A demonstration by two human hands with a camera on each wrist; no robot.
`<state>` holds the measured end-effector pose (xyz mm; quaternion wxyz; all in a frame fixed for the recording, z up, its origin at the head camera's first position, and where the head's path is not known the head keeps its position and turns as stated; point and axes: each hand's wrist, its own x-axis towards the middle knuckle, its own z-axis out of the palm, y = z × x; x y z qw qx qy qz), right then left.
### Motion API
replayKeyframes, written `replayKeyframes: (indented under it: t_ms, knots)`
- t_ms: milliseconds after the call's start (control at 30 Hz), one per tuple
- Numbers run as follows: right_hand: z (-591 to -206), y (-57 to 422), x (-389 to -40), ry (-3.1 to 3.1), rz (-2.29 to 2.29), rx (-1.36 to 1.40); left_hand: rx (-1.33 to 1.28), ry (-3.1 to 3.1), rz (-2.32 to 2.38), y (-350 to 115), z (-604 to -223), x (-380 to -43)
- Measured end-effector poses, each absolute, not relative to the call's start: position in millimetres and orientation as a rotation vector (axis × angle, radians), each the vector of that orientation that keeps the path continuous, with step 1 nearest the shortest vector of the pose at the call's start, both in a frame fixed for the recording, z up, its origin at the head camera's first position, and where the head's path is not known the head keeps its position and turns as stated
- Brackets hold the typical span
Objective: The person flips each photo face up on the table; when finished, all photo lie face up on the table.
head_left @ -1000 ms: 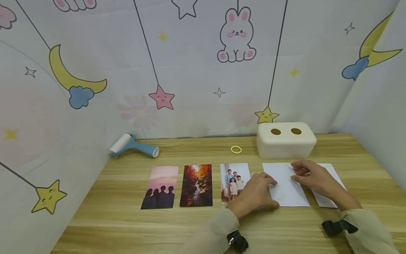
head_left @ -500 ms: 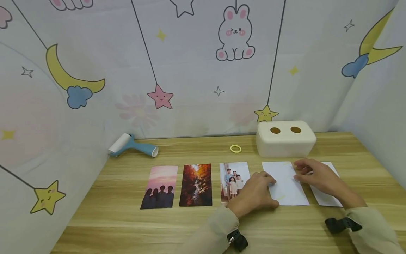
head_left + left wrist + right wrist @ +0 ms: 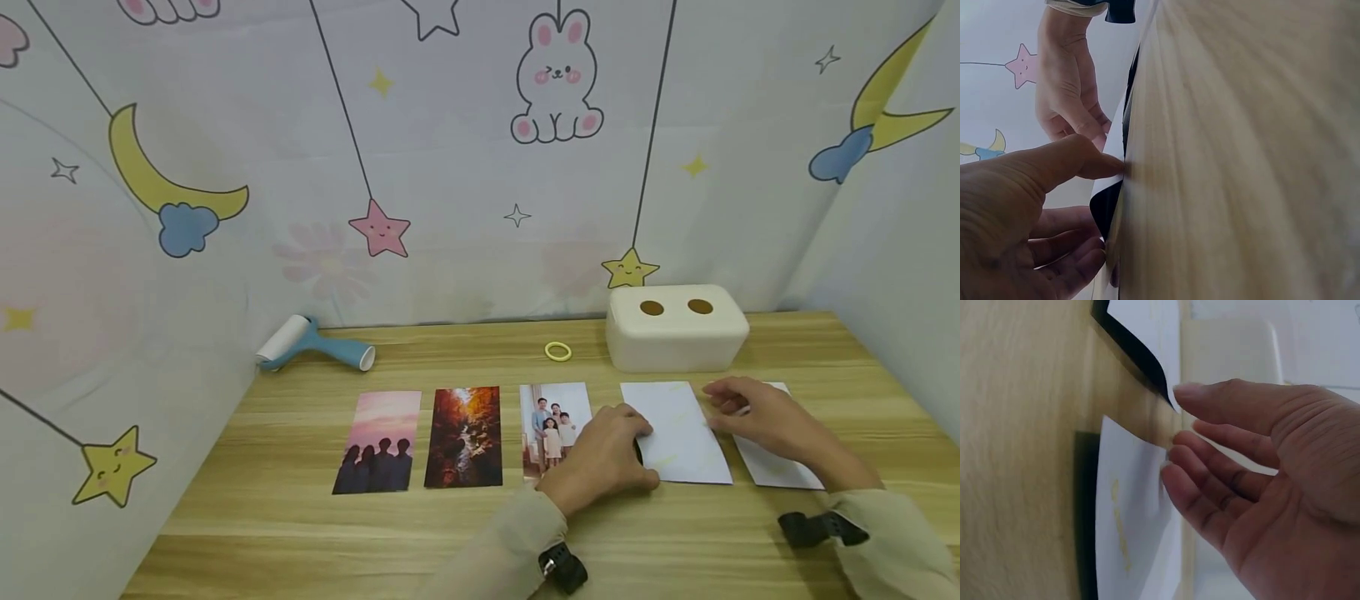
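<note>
- White card w/ faint yellow streaks (L white card) lies on desk between both hands, R of centre, approx. mid-depth; L edge bows up off desk, dark underside showing.
- L hand: arched at L edge of L white card. Thumb + fingertips apart, resting at edge either side of raised bit; grip looks loose, no firm pinch seen. Prob. placed there to steady that edge.
- R hand: over gap betw. the two white cards. Grip slack: fingers loosely bent, thumb apart, nothing clasped. R wrist view: thumb at/nr corner of L white card, fingertips at/nr R white card; contact can't be confirmed.
- R white card: nearer desk's R edge, partly under R hand; yellow streak on it, maybe adhesive (guess).
- W of these, a row: family photo (lower R part hidden by L hand), autumn stream photo, dusk silhouette photo. Face up, spaced apart, presum. so each can be seen + picked up separately.
- Along back edge: blue-handled roller nr back L corner, yellow ring, cream box w/ two holes, short of back R corner. Prob. parked there to leave working room.
- Labels/brands: none legible on cards, roller or box; wall cloth = cartoon drawings, no readable text.
</note>
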<state>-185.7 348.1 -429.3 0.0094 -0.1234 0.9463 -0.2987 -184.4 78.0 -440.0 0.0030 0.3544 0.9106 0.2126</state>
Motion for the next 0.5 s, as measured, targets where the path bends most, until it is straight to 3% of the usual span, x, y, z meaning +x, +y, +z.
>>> replayKeyframes:
  t_ms: [500]
  knots:
    - [-426.2,358.9,-185.2,2.869,-0.896,-0.479,1.097,2.841,0.68,77.6,-440.1,-185.3]
